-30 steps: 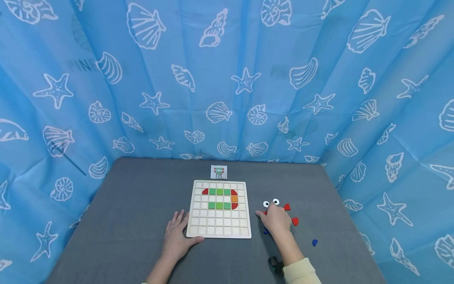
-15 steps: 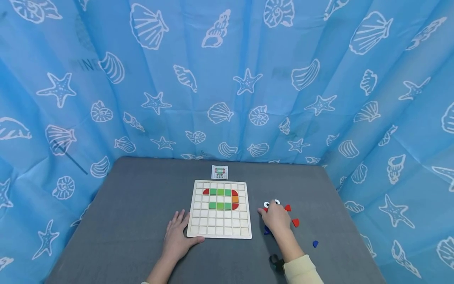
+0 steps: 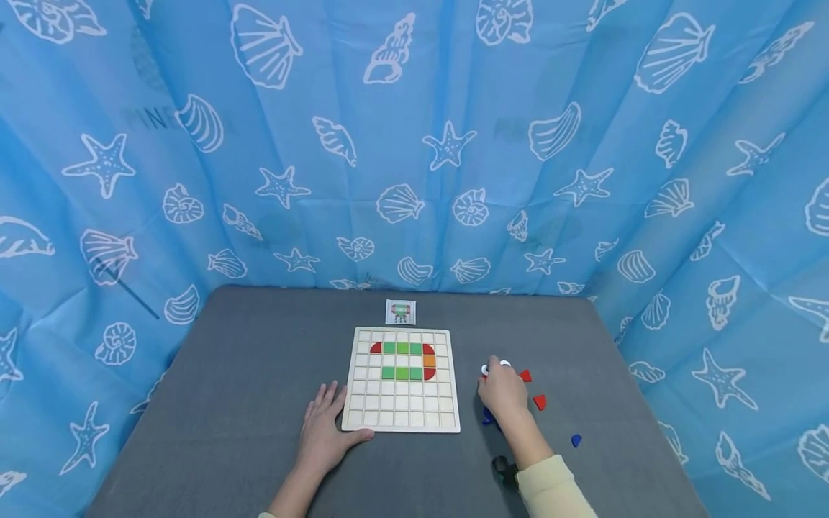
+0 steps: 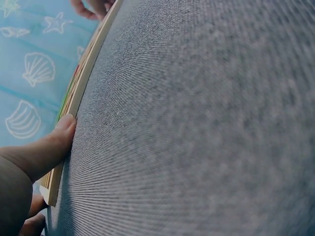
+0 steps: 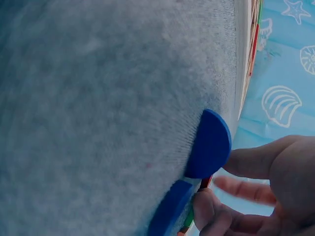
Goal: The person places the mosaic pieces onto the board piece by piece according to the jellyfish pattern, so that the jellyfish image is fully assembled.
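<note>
The right hand [image 3: 501, 392] reaches its fingertips onto the white eye discs [image 3: 504, 364], grip unclear; the left hand [image 3: 324, 428] lies flat, thumb against the wooden board's [image 3: 401, 424] near-left corner.

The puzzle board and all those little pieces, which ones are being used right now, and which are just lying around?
In use:
puzzle board, steadied by the left hand
white eye pieces, under the right hand
picture card

Lying about:
red pieces
small blue piece
blue pieces under the right hand
</note>
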Demonstrator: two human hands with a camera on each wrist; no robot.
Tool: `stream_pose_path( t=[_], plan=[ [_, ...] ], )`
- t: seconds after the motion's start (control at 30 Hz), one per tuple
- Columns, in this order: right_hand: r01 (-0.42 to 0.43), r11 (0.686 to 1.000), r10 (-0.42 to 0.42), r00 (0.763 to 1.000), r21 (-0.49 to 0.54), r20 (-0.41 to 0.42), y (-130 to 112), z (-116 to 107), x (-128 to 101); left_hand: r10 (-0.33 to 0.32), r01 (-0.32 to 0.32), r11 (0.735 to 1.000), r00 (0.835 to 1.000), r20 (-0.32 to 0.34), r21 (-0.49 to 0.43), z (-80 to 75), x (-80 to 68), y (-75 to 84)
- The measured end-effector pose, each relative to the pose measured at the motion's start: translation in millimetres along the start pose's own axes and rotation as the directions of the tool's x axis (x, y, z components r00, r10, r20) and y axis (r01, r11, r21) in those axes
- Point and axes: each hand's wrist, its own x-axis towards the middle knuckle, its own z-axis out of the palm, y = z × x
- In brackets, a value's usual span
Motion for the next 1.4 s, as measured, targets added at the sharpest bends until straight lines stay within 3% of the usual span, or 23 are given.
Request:
stream_pose_path(
  t=[0.17, 0.3, 0.53, 0.8, 1.13, 1.4],
  plan=[
    [0.086, 0.996, -0.085, 0.995, -0.018, 0.047, 1, -3, 1, -0.004, 0.004, 1.0, 1.0, -0.001, -0.006, -0.6, 0.8, 1.6],
    [0.158, 0.987, -0.16, 0.984, 0.033, 0.081, 3, -7, 0, -0.004, 0.003, 1.0, 1.0, -0.007, -0.006, -1.8, 0.8, 2.9],
    [0.118, 0.986, -0.127, 0.989, 0.115, 0.08, 8, -8, 0, -0.011, 0.011, 1.0, 1.0, 0.001, -0.006, -1.6, 0.5, 1.4],
    [0.175, 0.979, -0.181, 0.983, 0.106, 0.044, 5, -8, -2, -0.01, 0.01, 1.0, 1.0, -0.001, 0.001, -0.9, 0.7, 2.2],
    [0.249, 0.947, -0.252, 0.968, 0.202, -0.012, -29, -23, -7, -0.01, 0.01, 1.0, 1.0, -0.003, -0.007, -1.6, 1.0, 2.6],
    [0.307, 0.926, -0.311, 0.95, 0.219, -0.014, -59, -29, -7, -0.016, 0.016, 1.0, 1.0, 0.007, -0.017, 0.0, 0.8, 1.7]
  ],
)
